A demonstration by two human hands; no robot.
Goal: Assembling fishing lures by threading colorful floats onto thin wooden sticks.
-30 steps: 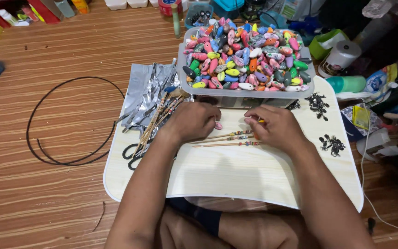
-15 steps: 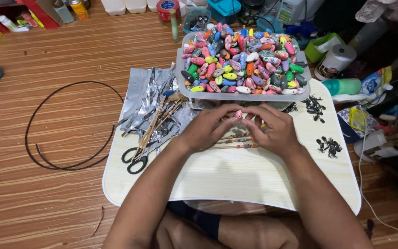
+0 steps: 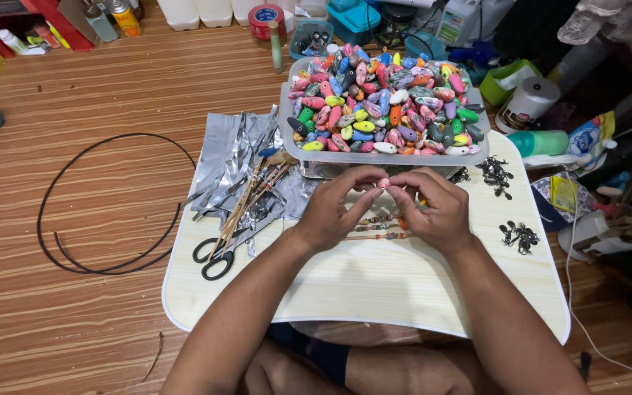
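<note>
My left hand [image 3: 339, 208] and my right hand [image 3: 433, 210] meet above the pale lap board [image 3: 374, 292], fingertips pinched together on one small pink bead [image 3: 384, 183]. Under the hands lie thin sticks strung with small coloured beads [image 3: 378, 227]. Just beyond the fingers stands a clear plastic tub [image 3: 287, 117] heaped with several colourful oval lures or beads [image 3: 385, 102].
Black-handled scissors [image 3: 217, 257], a bundle of thin sticks [image 3: 246, 205] and silver foil strips [image 3: 232, 153] lie at the board's left. Two piles of small black clips [image 3: 518, 235] sit at its right. A black wire loop [image 3: 104, 205] rests on the wooden floor; jars and bottles crowd the far side.
Both hands have lifted off the sticks on the board and come together, pinching a small pink bead just in front of the tub.
</note>
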